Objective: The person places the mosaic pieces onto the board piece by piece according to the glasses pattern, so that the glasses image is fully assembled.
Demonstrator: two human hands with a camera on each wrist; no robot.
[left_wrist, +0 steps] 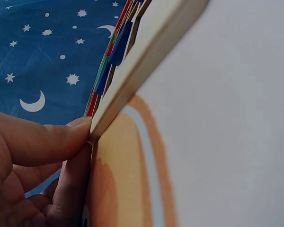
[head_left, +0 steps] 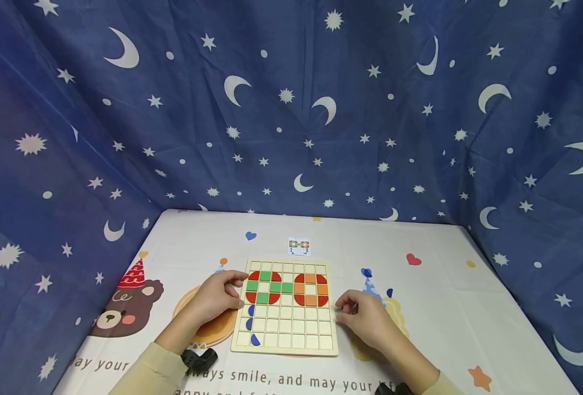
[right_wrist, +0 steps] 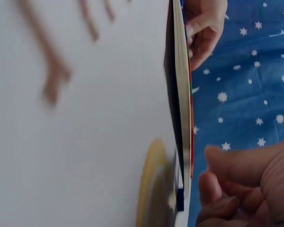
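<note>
A pale wooden grid board [head_left: 291,326] lies on the table in front of me. Red, green and orange tiles form two rounded rings in its upper rows, joined by a green tile [head_left: 287,288]. Three blue curved pieces [head_left: 249,324] sit down its left side. My left hand [head_left: 217,296] pinches the board's left edge between thumb and fingers; the left wrist view shows the thumb [left_wrist: 57,142] on top. Beside the right edge is my right hand [head_left: 365,318], its fingers loosely bent, holding nothing; a small gap separates them from the board in the right wrist view.
A small pattern card [head_left: 299,246] lies behind the board. A dark blue half-round shape [head_left: 389,293] shows right of the board; print or loose piece, I cannot tell. The white tablecloth [head_left: 439,307] carries printed figures. A blue star-patterned curtain [head_left: 281,186] encloses the table.
</note>
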